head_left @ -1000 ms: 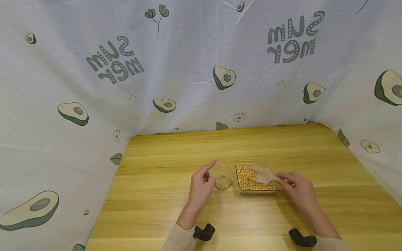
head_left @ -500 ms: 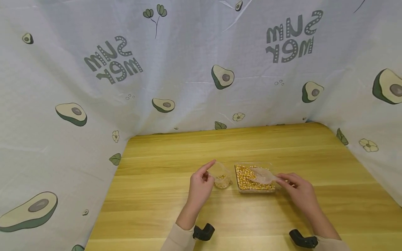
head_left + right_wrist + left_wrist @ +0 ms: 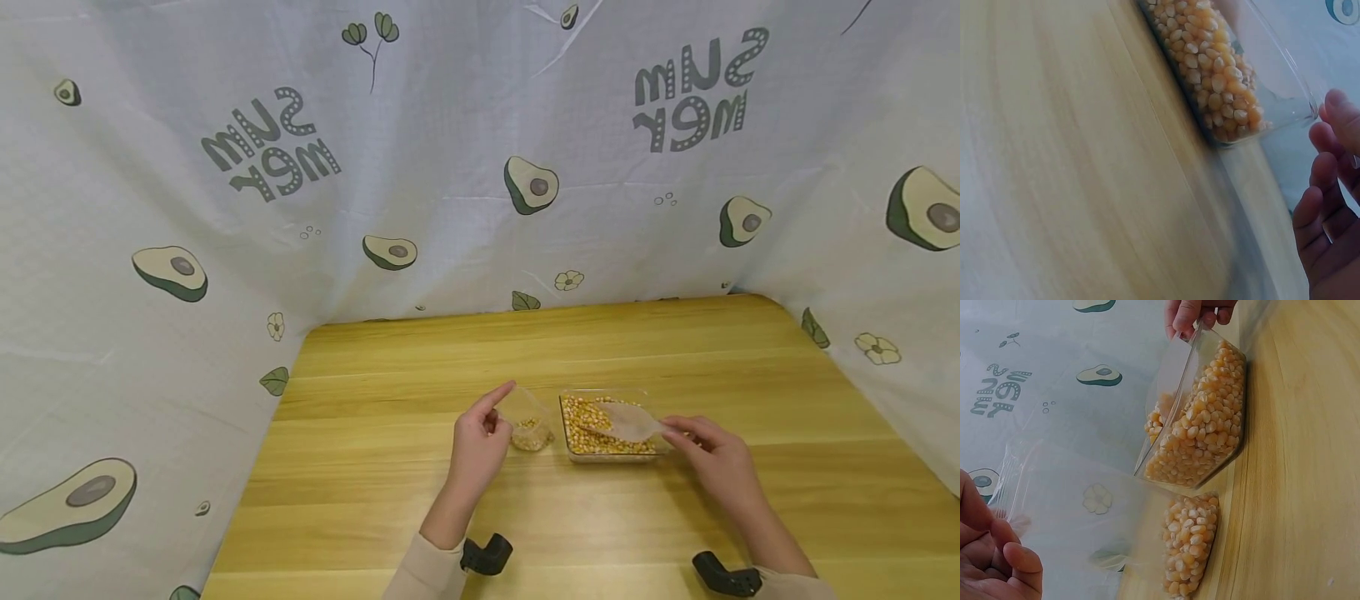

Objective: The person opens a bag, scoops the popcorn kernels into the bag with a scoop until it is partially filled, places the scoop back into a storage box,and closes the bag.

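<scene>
My left hand [image 3: 480, 442] pinches the top edge of a clear zip bag [image 3: 1079, 500], its index finger stretched along the mouth. Corn kernels [image 3: 1188, 540] fill the bag's bottom, which rests on the table. Right beside the bag sits a clear rectangular container [image 3: 611, 457] full of dried corn kernels [image 3: 576, 414]. Between thumb and fingers, my right hand [image 3: 716, 462] grips the handle of a pale translucent scoop [image 3: 630, 422]. The scoop's blade lies in the kernels, its front tip buried. In the right wrist view, the fingers [image 3: 1310, 206] are just beyond the container's end.
A wood-grain table [image 3: 375, 375] carries the bag and container. Behind it and at both sides hangs a white curtain [image 3: 450, 208] printed with avocados. Black wrist mounts [image 3: 487, 556] sit at both sleeves.
The scoop's tip has pushed slightly left, deeper among the kernels, and the right hand has barely shifted. The left hand and bag stay in place.
</scene>
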`<state>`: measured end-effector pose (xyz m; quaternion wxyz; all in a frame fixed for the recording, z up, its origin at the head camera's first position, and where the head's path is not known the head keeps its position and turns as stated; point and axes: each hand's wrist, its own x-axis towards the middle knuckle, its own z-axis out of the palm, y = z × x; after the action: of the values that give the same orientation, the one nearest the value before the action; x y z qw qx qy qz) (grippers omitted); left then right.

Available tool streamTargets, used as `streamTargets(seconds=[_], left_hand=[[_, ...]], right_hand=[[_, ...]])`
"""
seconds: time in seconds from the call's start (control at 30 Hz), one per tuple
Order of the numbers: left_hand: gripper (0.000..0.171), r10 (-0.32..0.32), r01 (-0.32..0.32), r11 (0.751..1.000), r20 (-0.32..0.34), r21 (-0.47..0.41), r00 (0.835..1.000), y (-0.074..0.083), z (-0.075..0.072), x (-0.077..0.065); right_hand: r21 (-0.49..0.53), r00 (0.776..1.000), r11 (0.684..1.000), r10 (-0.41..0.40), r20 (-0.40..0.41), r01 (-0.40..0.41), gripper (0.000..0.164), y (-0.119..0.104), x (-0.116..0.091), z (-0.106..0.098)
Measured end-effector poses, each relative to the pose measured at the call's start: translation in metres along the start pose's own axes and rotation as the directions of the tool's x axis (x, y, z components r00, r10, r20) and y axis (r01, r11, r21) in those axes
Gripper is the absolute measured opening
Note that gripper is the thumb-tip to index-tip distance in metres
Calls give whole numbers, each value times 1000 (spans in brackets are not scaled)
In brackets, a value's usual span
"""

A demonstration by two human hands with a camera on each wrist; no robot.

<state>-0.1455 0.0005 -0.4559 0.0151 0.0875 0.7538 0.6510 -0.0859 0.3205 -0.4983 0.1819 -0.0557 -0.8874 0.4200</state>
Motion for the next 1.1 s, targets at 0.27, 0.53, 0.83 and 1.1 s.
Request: streamTargets(seconds=[0.27,0.53,0.83,1.1], left_hand=[[58,11,-11,1000,1,-9,1000,1,-1,0],[57,16,-16,1000,1,-12,1000,0,-2,-1],[57,13,-14,1000,-1,-10,1000,-1,-2,0],[58,1,-1,1000,-5,-18,1000,-2,-1,0]], right_hand=[[45,999,998,42,21,-43,23,1,1,-1],[82,997,994,68,26,-70,25,-2,0,-2],[144,996,986,80,28,-83,26,0,0,-3],[142,997,987,73,24,-75,26,-2,0,-6]])
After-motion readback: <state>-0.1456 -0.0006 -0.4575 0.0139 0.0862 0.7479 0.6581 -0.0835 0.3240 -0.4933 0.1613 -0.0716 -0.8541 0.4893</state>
